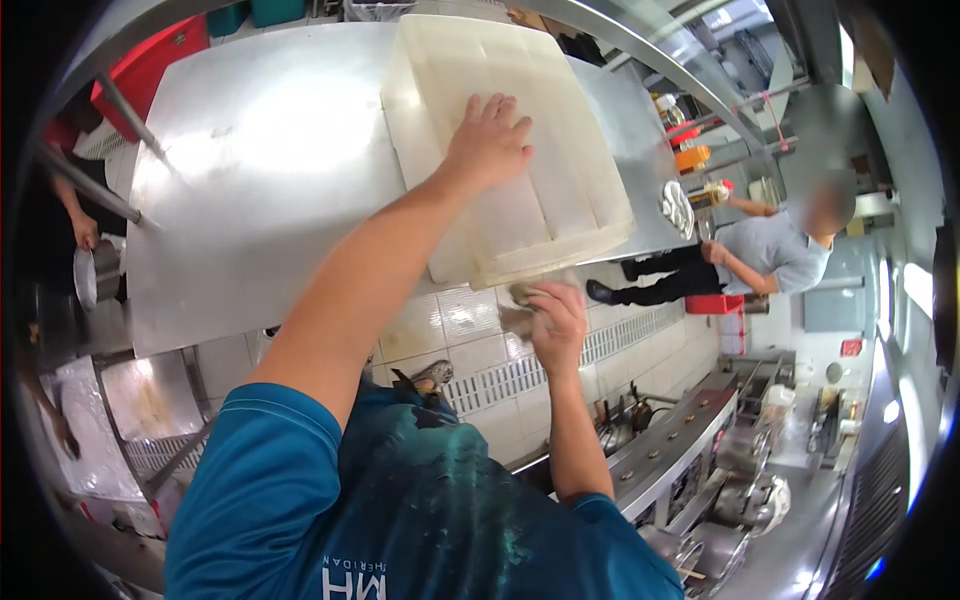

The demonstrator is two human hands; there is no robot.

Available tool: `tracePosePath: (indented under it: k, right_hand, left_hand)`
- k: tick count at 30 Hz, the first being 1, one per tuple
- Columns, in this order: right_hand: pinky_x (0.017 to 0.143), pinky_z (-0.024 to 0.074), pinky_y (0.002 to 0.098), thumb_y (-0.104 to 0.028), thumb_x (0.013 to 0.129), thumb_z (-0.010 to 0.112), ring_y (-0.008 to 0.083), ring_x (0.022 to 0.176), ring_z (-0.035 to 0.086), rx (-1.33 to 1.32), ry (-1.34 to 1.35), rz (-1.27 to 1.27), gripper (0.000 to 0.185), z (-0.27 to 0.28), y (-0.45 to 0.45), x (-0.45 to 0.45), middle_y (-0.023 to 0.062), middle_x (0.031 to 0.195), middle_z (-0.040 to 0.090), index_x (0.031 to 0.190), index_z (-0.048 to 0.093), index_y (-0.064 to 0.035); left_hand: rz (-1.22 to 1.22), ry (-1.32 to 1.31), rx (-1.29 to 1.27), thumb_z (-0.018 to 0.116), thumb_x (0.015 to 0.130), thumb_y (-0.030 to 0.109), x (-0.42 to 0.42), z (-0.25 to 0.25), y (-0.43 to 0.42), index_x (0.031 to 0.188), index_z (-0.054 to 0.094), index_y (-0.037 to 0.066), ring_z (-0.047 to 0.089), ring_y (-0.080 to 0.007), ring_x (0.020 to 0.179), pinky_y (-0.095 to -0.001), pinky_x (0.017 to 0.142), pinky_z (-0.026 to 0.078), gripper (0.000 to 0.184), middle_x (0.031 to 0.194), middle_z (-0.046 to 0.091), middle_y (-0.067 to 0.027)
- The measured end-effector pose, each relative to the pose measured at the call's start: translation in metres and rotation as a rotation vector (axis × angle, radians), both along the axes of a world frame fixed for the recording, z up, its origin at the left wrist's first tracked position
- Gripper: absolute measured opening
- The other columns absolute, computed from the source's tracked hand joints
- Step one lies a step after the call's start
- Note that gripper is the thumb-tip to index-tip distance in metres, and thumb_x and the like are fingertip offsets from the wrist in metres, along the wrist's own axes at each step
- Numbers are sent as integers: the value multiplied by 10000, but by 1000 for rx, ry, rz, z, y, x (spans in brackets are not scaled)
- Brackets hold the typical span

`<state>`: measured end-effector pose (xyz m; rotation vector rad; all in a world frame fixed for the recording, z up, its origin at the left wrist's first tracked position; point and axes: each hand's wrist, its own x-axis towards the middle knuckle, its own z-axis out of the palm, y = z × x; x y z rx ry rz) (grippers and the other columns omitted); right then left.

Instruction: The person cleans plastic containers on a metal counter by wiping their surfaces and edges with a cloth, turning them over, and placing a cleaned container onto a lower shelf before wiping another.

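Nearest comes the wearer's teal shirt (430, 500), and past it the tub (565, 190), cloudy plastic, on the worktop (260, 210) with one end at the near edge. The left hand (490, 140) lies spread on its broad upper face, grip wide; the right hand (558, 320), just off that end, has its grip closed around a blurred cloth (514, 318). The tub looks bulky but light, fairly stiff, perhaps slick; its long edges seem the surest hold. A rail (690, 82) may crowd the far side. Rightward are a white rag (677, 209) and a co-worker (755, 250).
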<state>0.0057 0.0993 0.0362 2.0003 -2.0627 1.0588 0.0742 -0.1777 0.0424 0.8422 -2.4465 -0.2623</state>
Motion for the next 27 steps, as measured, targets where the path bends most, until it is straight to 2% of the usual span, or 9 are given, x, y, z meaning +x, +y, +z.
tracePosePath:
  k: [2,4,7,12,16,20,22,25,27]
  right_hand:
    - [865,491,396,84,638,624,311,970,578,53,-57,-53,321,1,4,-2,101,1066,644,895,714,-86]
    - [927,465,437,95,646,648,347,1042,563,-202,-53,-121,316,19,-11,32,180,1140,592,926,704,-40]
    - [951,443,446,49,662,701,363,1147,512,-169,99,47,416,22,-58,73,171,1158,556,1060,706,-73]
    - [854,439,409,-61,633,789,312,972,548,-188,299,88,388,-10,-60,50,117,1055,569,1009,730,-135]
    - [856,454,424,-34,666,759,345,997,545,-175,219,70,366,-5,-46,32,159,1087,562,1024,728,-104]
    - [913,452,458,-11,759,659,405,1034,532,-150,229,-204,295,-24,-10,-29,213,1144,547,1050,696,-36]
    - [898,464,442,5,792,630,370,1035,558,180,246,-396,236,-10,23,-70,199,1117,567,1025,669,9]
    - [849,485,420,15,814,619,346,957,590,29,44,-427,209,11,37,-63,174,1028,598,1017,666,7]
    - [806,494,390,7,825,627,326,902,604,-77,38,-364,188,31,21,-24,162,977,611,1006,675,-6]
  left_hand:
    - [31,-44,22,488,963,364,1,9,6,1353,528,101,291,-331,1425,-553,1160,184,472,1491,381,-185]
    - [40,-104,36,474,973,358,4,11,7,1375,508,111,284,-317,1429,-541,1164,187,473,1502,365,-172]
    - [31,-89,11,475,972,356,-1,6,3,1376,505,116,286,-320,1428,-539,1165,182,471,1503,365,-172]
    - [-17,13,-55,504,948,347,-2,-5,-3,1330,554,108,326,-337,1401,-559,1147,183,453,1469,408,-206]
    - [22,-11,-1,510,947,330,-15,0,6,1327,556,107,320,-335,1404,-554,1146,181,443,1467,408,-201]
    - [-10,31,12,513,944,325,-10,0,11,1317,556,78,315,-349,1403,-567,1145,171,450,1462,409,-208]
    - [-29,36,20,511,944,325,-11,-1,17,1313,556,67,317,-355,1401,-570,1144,172,453,1458,412,-212]
    - [18,74,-15,514,941,323,-15,-1,8,1296,565,58,324,-367,1396,-579,1138,178,446,1437,434,-222]
    - [60,68,-78,522,935,315,-17,-5,19,1280,580,62,331,-361,1394,-575,1133,194,432,1416,459,-221]
